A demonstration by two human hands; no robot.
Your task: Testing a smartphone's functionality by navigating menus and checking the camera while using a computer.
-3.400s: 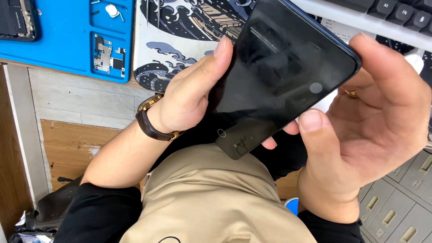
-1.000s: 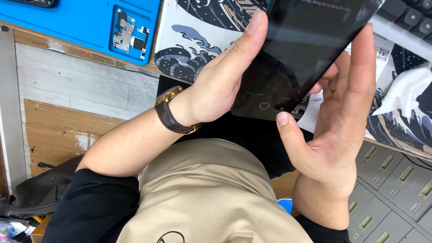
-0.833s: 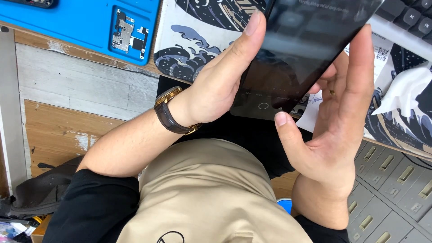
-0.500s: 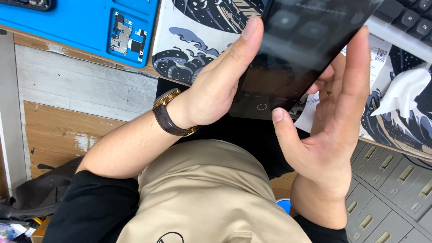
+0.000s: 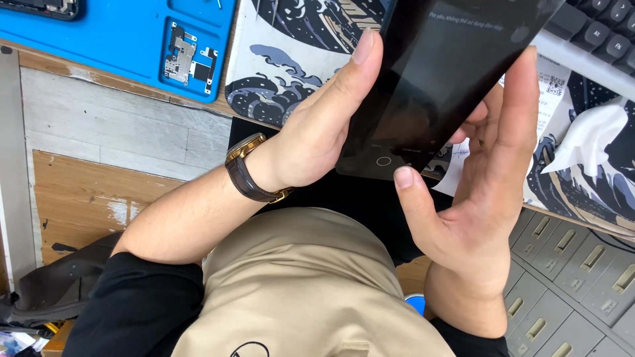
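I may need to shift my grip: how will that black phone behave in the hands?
The black phone looks like a rigid slab, so it should not flex. Its glossy face shows reflections, so it is probably slippery and fragile. Left hand and right hand grip only its edges.

Worn wooden desk with pale planks; grey drawer cabinet stands under its right edge.

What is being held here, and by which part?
A black smartphone, gripped by its long side edges: left hand on one edge, right hand on the other, right thumb near the bottom.
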